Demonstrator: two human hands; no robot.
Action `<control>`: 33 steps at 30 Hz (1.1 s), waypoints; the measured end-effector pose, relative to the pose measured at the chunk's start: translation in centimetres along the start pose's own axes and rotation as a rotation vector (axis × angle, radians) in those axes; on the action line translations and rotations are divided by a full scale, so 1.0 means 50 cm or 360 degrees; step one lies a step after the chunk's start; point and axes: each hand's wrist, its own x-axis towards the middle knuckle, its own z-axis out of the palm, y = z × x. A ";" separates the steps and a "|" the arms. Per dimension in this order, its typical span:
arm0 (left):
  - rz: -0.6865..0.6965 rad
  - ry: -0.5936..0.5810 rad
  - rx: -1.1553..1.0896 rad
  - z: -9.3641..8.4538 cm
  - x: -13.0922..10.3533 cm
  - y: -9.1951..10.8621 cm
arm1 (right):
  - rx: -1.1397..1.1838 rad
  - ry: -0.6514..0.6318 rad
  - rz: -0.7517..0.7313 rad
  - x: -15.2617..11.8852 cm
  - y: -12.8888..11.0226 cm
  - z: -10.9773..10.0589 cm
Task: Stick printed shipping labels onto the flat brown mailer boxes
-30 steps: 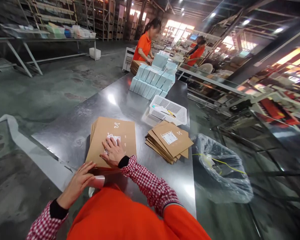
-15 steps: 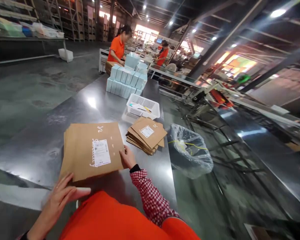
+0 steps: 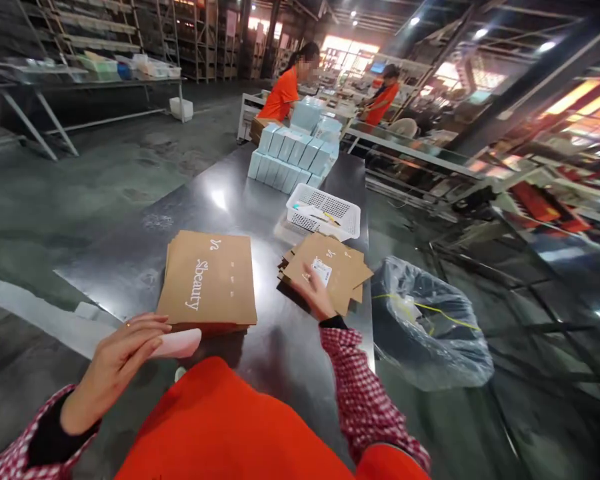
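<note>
A stack of flat brown cardboard pieces [image 3: 213,277] lies on the metal table [image 3: 275,373]; its top piece shows white print and no label. My left hand [image 3: 123,353] is at the stack's near left corner, closed around a roll of white label paper [image 3: 177,343] whose strip trails off to the left. To the right is a messier pile of cardboard [image 3: 347,267], its top piece bearing a white label [image 3: 321,271]. My right hand [image 3: 316,293] lies over that top piece near the label, at its left side; whether the fingers grip it is unclear.
Beyond the pile sits a white basket [image 3: 325,212] with small items. Light blue boxes [image 3: 293,157] stand stacked at the far end, near a person in orange [image 3: 281,93]. A plastic-lined bin [image 3: 430,327] stands right of the table.
My right hand has moved from the left stack to the right pile. The labelled top piece has left the stack, exposing an unlabelled one. The view has shifted left.
</note>
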 end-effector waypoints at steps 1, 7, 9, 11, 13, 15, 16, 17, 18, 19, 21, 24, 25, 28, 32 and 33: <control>-0.0013 0.0011 -0.0028 -0.007 0.007 0.013 | 0.0274 -0.0485 -0.0198 -0.035 -0.037 0.059; -0.0318 0.0228 0.0119 -0.060 0.021 0.003 | 0.1006 -0.2121 -0.0473 -0.234 -0.188 0.340; -0.0496 0.0422 0.0382 -0.074 0.007 -0.025 | 0.1107 -0.2014 -0.0305 -0.257 -0.192 0.364; -0.0518 0.0573 0.0604 -0.074 -0.016 -0.045 | 0.1146 -0.1892 -0.0190 -0.263 -0.186 0.366; -0.0378 0.0444 0.0623 -0.055 -0.042 -0.050 | 0.1124 -0.1832 -0.0120 -0.264 -0.180 0.362; -0.0290 0.0143 0.0472 -0.022 -0.064 -0.047 | 0.1087 -0.1759 -0.0085 -0.265 -0.178 0.362; -0.0318 0.0040 0.0395 -0.004 -0.072 -0.045 | 0.1066 -0.1720 -0.0081 -0.266 -0.177 0.363; -0.0404 -0.0017 0.0311 0.012 -0.078 -0.044 | 0.1048 -0.1676 -0.0077 -0.268 -0.177 0.364; -0.0523 -0.0030 0.0219 0.026 -0.082 -0.043 | 0.1023 -0.1628 -0.0070 -0.268 -0.176 0.365; -0.0640 -0.0027 0.0117 0.036 -0.083 -0.043 | 0.0981 -0.1566 -0.0079 -0.268 -0.175 0.363; -0.0804 0.0010 -0.0045 0.048 -0.080 -0.043 | 0.0847 -0.1377 -0.0202 -0.264 -0.175 0.356; -0.0840 0.0090 -0.0087 0.055 -0.067 -0.043 | 0.0667 -0.1076 -0.0569 -0.257 -0.179 0.338; -0.0828 0.0106 -0.0055 0.058 -0.061 -0.043 | 0.0644 -0.1019 -0.0658 -0.256 -0.181 0.333; -0.0781 0.0163 0.0123 0.072 -0.049 -0.053 | 0.0647 -0.0897 -0.0721 -0.262 -0.186 0.323; -0.0630 0.0089 0.0328 0.086 -0.059 -0.095 | 0.0562 -0.0808 -0.0699 -0.239 -0.184 0.310; -0.0554 0.0007 0.0336 0.085 -0.067 -0.110 | 0.0553 -0.0752 -0.0622 -0.218 -0.182 0.303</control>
